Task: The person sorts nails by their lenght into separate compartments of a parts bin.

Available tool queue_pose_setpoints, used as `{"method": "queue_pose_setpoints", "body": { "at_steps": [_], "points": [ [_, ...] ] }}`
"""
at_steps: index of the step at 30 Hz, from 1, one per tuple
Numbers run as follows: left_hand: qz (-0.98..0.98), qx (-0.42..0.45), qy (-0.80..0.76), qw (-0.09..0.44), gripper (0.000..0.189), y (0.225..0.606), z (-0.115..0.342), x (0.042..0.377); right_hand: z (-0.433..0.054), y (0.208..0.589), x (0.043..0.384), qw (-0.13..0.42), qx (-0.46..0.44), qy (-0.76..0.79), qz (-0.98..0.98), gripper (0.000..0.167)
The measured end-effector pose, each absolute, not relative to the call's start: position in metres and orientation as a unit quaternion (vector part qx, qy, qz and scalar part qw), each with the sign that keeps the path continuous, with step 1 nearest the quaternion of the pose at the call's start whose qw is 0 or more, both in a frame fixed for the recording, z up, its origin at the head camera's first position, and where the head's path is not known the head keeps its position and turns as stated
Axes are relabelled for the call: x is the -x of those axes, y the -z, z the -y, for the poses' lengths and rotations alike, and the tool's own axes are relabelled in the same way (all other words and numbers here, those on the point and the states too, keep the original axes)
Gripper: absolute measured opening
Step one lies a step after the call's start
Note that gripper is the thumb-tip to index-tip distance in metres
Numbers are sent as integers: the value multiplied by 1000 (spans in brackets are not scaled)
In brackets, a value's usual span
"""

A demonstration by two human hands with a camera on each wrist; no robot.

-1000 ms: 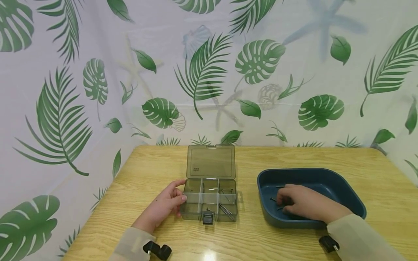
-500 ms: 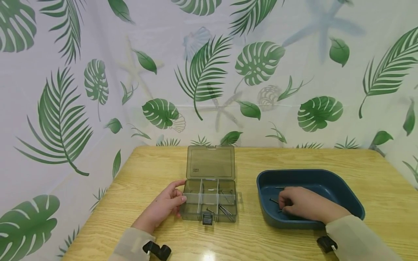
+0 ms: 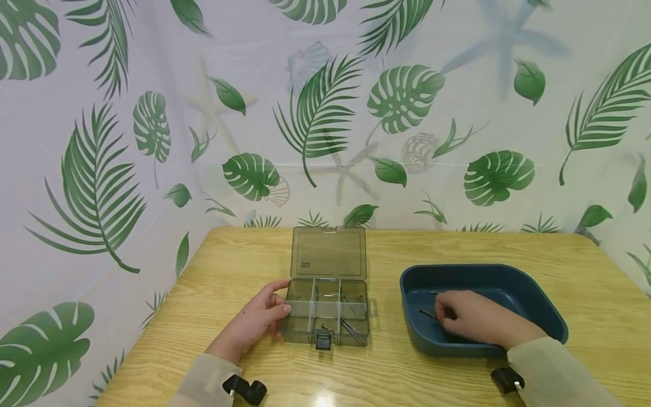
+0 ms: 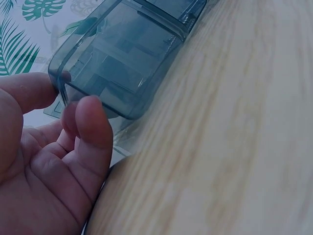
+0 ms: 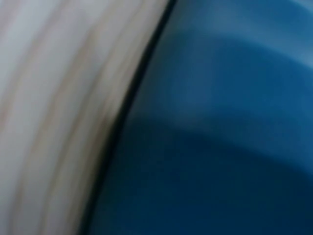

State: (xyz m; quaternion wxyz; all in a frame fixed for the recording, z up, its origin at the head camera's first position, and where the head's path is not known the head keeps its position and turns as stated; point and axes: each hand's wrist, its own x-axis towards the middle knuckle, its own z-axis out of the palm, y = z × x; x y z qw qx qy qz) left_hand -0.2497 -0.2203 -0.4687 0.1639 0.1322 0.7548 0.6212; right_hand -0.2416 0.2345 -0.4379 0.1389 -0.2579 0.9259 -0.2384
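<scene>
A grey see-through compartment box (image 3: pixel 325 311) stands on the table with its lid (image 3: pixel 328 252) raised. Thin dark metal pins with heads (image 3: pixel 352 329), nails or screws, lie in some of its compartments. My left hand (image 3: pixel 256 316) holds the box by its left side, thumb toward the front and index finger at the back corner; the left wrist view shows them on its edge. To the right is a dark blue tray (image 3: pixel 539 294). Inside it my right hand (image 3: pixel 470 319) reaches down with bent fingers beside a loose pin (image 3: pixel 427 312). Whether the fingertips pinch something is hidden.
The wooden table (image 3: pixel 386 373) carries the box and the tray side by side, with a gap between them. Behind rises a leaf-patterned cloth (image 3: pixel 325 186). A black camera mount (image 3: pixel 245 390) sits at the left wrist, and another mount (image 3: pixel 507 380) at the right.
The right hand's fingertips have drawn closer together inside the tray, and a pin end beside them is now hardly visible. The left hand and the box have stayed put.
</scene>
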Motion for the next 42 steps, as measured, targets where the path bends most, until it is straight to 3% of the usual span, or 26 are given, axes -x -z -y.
{"method": "queue_pose_setpoints", "body": {
  "at_steps": [10,15,20,42],
  "points": [
    [-757,-127,-620,162,61,467,218,252,-235,431,241,79,206,251,-942,8],
    [-757,-129,-619,164,61,468,218,252,-236,425,238,34,197,250,-947,24],
    [-756,-132,-620,164,61,469,218,252,-230,420,233,7,211,259,-943,26],
    [-759,-128,-618,161,59,471,220,251,-146,406,223,-4,316,293,-903,26]
  ]
}}
